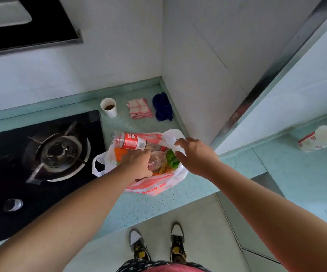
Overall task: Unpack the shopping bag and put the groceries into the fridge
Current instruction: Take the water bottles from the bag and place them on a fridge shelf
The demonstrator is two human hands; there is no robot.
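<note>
Head: red-labelled bottle (pixel 133 141), writing unreadable, atop bag (pixel 154 185).

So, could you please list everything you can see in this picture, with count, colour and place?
shopping bag: one, white and red, on the counter, open
bottle: one, clear with red label, lying across the bag's far rim
second bottle: one, clear, inside the bag
green vegetable: one, inside the bag
counter: one, pale green
hob: one, black, left
paper cup: one, white, behind the bag
cloth: one, pink and white, by the wall
blue cloth: one, in the corner
carton: one, white and red, far right
shoes: two, on the floor
left hand: reaching into the bag
right hand: fingers spread, at the bag's right edge
</note>
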